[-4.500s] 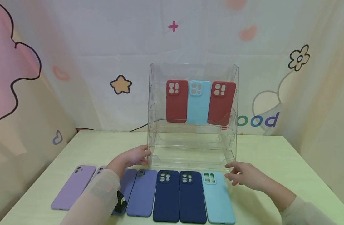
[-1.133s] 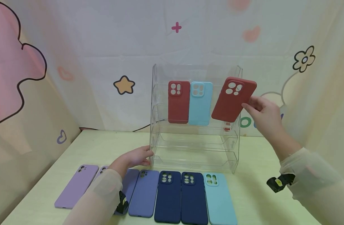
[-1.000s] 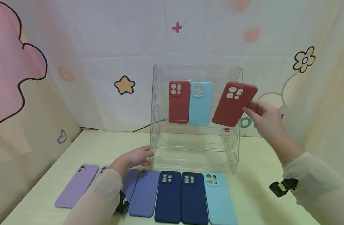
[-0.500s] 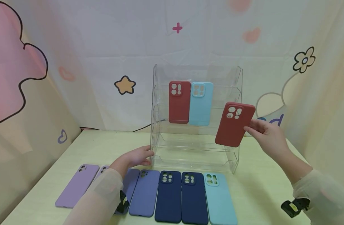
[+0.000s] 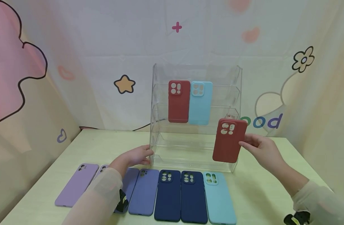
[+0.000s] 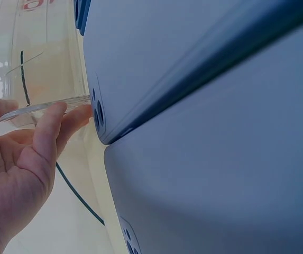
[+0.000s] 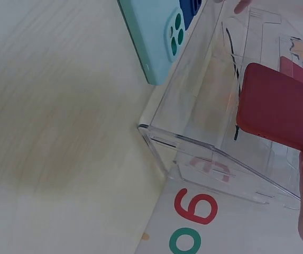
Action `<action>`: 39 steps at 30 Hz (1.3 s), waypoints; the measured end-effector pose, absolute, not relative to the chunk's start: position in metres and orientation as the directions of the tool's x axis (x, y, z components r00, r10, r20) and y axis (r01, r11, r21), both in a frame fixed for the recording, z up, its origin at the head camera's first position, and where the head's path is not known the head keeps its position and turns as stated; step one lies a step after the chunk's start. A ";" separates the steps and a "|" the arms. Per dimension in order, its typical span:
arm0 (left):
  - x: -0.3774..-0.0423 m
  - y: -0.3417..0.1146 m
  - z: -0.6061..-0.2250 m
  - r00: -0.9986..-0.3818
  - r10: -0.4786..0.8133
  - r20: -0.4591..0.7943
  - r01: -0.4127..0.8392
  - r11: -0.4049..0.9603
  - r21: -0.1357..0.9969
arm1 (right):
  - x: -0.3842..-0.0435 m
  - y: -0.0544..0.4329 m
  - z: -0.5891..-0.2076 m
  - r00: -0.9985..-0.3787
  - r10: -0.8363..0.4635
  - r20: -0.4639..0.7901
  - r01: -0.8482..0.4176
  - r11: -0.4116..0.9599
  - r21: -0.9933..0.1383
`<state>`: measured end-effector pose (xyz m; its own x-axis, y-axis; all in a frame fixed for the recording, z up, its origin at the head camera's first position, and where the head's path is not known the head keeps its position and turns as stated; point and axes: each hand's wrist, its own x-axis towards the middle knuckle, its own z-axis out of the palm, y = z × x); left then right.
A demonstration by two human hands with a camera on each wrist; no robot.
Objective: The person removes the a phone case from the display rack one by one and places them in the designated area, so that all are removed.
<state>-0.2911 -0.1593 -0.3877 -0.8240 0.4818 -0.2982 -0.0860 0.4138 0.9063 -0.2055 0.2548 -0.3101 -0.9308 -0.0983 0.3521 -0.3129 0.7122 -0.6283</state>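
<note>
My right hand (image 5: 263,151) pinches a red phone case (image 5: 229,143) by its right edge, thumb in front. The case is upright, slightly tilted, before the right side of the lower tiers of a clear tiered display rack (image 5: 195,71). In the right wrist view the red case (image 7: 278,108) shows over the rack's tiers. My left hand (image 5: 136,156) grips the rack's lower left side panel; the left wrist view shows thumb and fingers (image 6: 48,132) on either side of it. Higher on the rack stand another red phone case (image 5: 179,109) and a light blue phone case (image 5: 200,107), side by side.
Along the table's front lie a lilac case (image 5: 76,186), purple cases (image 5: 144,192) partly behind my left sleeve, navy cases (image 5: 167,198) and a light blue case (image 5: 220,200). A printed curtain (image 5: 90,78) hangs behind the table (image 5: 101,140).
The right hand took the right-hand red case from the rack's upper tier and has brought it down to the lower right. The left hand stays at the rack's side.
</note>
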 end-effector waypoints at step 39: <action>-0.291 -0.158 -0.387 -0.830 0.471 -0.300 -0.089 0.419 0.904 | -0.177 0.291 -0.338 -0.966 -0.255 -0.029 -0.149 0.651 -0.745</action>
